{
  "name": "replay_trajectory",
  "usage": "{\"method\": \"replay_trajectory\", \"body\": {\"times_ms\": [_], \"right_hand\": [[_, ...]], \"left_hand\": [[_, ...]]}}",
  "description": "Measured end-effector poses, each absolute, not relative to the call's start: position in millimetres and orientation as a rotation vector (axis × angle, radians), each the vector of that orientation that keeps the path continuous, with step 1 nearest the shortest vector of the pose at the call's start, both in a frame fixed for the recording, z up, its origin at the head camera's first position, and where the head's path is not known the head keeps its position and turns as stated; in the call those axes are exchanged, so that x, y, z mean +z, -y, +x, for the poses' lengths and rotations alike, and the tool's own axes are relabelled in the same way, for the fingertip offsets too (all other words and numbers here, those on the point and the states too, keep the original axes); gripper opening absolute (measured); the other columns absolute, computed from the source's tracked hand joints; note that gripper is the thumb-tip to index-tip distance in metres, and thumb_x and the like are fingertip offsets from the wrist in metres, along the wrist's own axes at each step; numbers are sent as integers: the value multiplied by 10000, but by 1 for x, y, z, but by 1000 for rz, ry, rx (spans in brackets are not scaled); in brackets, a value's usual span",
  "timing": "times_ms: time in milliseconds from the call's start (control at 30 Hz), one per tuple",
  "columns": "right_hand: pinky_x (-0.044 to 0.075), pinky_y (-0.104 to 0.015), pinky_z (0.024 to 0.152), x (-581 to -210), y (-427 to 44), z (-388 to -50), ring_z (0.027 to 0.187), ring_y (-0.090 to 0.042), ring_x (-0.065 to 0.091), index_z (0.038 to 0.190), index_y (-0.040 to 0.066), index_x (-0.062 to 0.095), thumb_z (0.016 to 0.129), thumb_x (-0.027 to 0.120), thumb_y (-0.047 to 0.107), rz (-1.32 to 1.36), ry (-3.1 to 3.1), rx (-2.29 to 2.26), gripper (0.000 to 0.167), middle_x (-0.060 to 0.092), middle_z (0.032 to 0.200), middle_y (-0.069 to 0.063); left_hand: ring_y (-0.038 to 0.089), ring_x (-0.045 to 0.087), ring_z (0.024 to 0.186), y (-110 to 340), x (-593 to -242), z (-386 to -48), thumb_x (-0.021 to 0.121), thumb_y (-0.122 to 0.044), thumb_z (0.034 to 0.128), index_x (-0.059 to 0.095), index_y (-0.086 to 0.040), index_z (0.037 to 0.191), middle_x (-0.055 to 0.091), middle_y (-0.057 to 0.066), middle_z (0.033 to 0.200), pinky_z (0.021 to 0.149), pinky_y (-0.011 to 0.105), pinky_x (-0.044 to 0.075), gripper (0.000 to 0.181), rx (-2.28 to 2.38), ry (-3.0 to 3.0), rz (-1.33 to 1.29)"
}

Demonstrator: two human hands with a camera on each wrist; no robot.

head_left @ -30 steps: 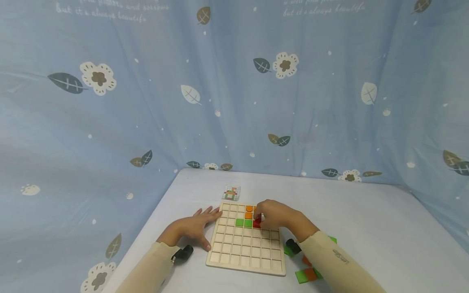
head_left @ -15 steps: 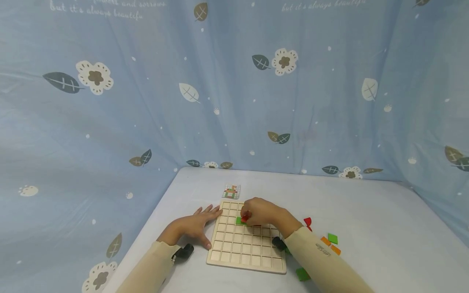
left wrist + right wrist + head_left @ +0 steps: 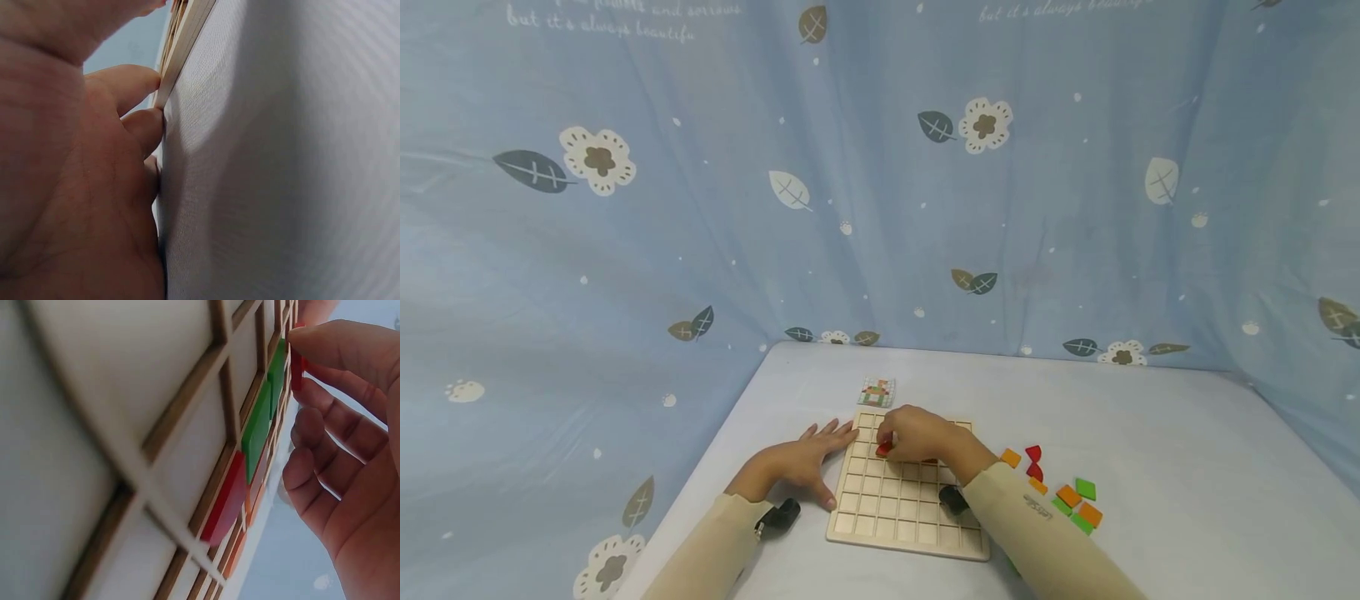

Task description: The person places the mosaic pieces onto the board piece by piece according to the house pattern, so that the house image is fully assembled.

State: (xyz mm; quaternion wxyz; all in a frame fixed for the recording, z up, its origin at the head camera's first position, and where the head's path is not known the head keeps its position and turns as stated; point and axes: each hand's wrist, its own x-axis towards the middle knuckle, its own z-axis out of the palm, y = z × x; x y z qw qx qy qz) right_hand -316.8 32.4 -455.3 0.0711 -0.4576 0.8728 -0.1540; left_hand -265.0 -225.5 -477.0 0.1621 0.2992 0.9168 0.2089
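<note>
My right hand (image 3: 917, 433) pinches a red tile (image 3: 883, 449) between thumb and fingers over the upper left part of a wooden grid board (image 3: 887, 507). Seen from the right wrist, this tile (image 3: 297, 362) stands at the grid beside two green tiles (image 3: 255, 434). A second red tile (image 3: 228, 500) sits in a cell at the other end of the greens, with orange tiles (image 3: 253, 503) behind. Fingers spread, my left hand (image 3: 801, 467) rests on the table against the board's left edge; in the left wrist view its fingertips (image 3: 149, 81) touch the wooden rim.
A small pattern card (image 3: 877, 392) lies behind the board. Loose green, orange and red tiles (image 3: 1069, 495) are scattered to the right, some partly under the right sleeve (image 3: 1037, 525). A blue patterned curtain (image 3: 880, 208) hangs behind the white table (image 3: 1135, 425).
My right hand has moved left across the board with the red tile, past the green tiles. More loose tiles show beside the right forearm. My left hand has stayed put.
</note>
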Motion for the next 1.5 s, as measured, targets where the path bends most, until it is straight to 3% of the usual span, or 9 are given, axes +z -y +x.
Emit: {"method": "replay_trajectory", "body": {"times_ms": [767, 1067, 1500], "right_hand": [[506, -251, 804, -457, -17, -315, 842, -19, 570, 967, 250, 751, 800, 796, 229, -1220, -2623, -476, 174, 614, 897, 187], [511, -250, 811, -456, -18, -316, 866, -21, 587, 985, 227, 762, 854, 722, 173, -1266, -2621, -450, 147, 632, 919, 166], [509, -241, 807, -461, -18, -318, 864, -17, 589, 962, 247, 760, 850, 732, 165, -1288, -2621, -445, 141, 627, 911, 172]], "left_hand": [[348, 6, 1469, 227, -477, -266, 883, -484, 582, 242, -98, 1551, 115, 93, 1618, 1150, 568, -21, 1224, 606, -2619, 858], [354, 10, 1468, 226, -478, -266, 880, -488, 583, 236, -90, 1551, 115, 103, 1617, 1148, 576, -15, 1229, 599, -2621, 868], [290, -6, 1476, 225, -476, -265, 882, -504, 570, 225, -141, 1561, 95, 41, 1626, 1163, 526, -18, 1243, 574, -2627, 798]]}}
